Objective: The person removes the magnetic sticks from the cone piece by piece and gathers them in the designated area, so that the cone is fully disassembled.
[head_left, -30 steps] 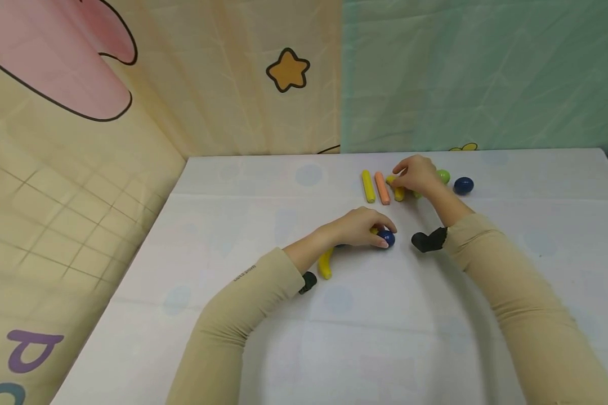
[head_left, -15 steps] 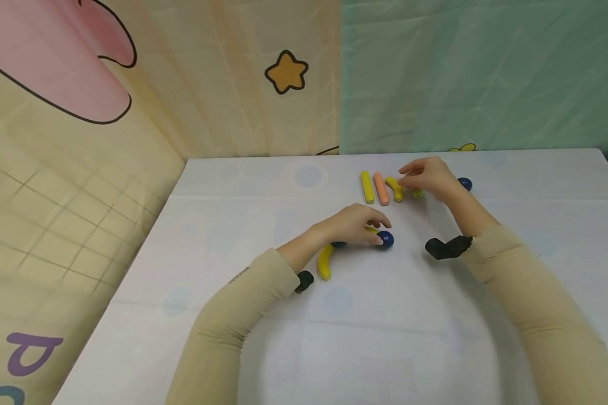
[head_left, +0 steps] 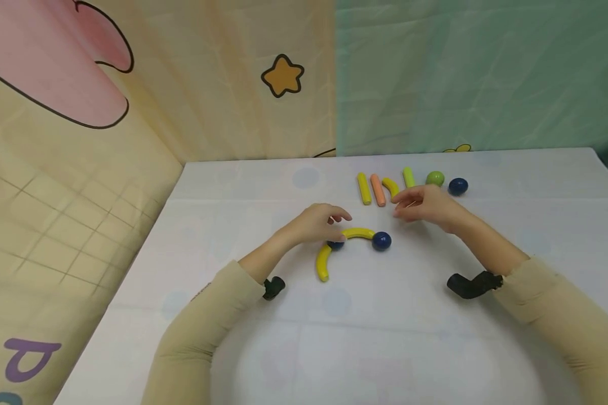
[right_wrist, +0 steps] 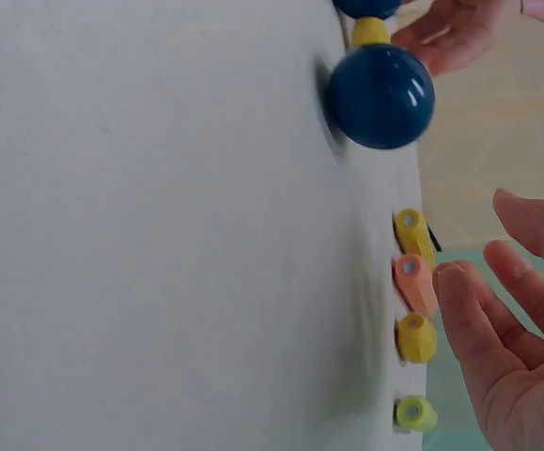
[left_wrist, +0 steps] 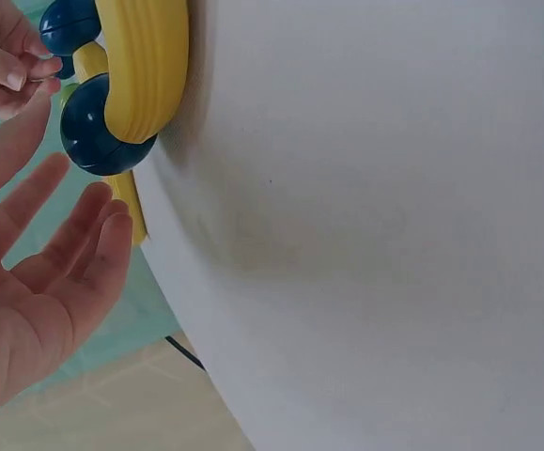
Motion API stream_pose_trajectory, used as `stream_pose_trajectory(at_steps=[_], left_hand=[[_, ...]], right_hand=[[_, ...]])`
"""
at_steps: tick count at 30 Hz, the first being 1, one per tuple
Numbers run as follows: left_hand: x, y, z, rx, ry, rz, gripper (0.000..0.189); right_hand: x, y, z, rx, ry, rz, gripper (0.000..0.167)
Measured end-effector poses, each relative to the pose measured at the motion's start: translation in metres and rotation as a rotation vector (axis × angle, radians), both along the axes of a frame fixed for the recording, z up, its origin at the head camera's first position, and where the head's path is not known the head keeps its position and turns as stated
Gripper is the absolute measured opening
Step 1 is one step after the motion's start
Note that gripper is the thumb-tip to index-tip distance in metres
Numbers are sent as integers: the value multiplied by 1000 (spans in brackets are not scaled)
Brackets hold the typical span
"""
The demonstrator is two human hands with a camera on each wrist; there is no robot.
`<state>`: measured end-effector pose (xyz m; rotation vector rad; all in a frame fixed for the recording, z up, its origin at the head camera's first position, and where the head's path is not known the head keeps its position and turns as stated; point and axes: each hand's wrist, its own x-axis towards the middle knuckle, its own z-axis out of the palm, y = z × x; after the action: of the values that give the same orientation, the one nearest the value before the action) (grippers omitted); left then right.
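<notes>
Care pays: left hand (head_left: 315, 224) and right hand (head_left: 428, 209) relaxed, empty, we should avoid nudging the round glossy blue plastic ball (left_wrist: 87, 132) beside the left.

Piece count: 3 dark blue balls (head_left: 381, 241), 1 green ball (head_left: 434, 178), 3 curved yellow sticks (head_left: 322, 263). Straight sticks, 1 each: yellow stick (head_left: 364, 188), orange stick (head_left: 378, 190), lime-green stick (head_left: 408, 176). Split: 4 in front (2 blue balls, 2 curved), 6 in back row (2 balls, 1 curved, 3 straight). Hands: 2, one left hand (head_left: 314, 224), one right hand (head_left: 428, 208). Tan sleeves (head_left: 192, 337): 2. Printed orange stars (head_left: 282, 75): 1.
</notes>
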<state>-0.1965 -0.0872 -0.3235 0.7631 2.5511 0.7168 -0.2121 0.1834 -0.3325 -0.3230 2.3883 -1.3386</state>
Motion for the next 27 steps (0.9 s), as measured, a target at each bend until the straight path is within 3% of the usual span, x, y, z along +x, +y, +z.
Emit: stream_pose_trajectory(at_steps=[10,18,27], left_hand=[[5,-3,-10,27,-72,0,38],[7,-6,-13,53,-84,-34,34],[-1,-7,-18,70,-112,-62,31]], right_hand=[[26,-15,-13,-42,0,107,39],[33,-23,-17,12,5,92,41],[34,-26,-20,-5,-13,69,42]])
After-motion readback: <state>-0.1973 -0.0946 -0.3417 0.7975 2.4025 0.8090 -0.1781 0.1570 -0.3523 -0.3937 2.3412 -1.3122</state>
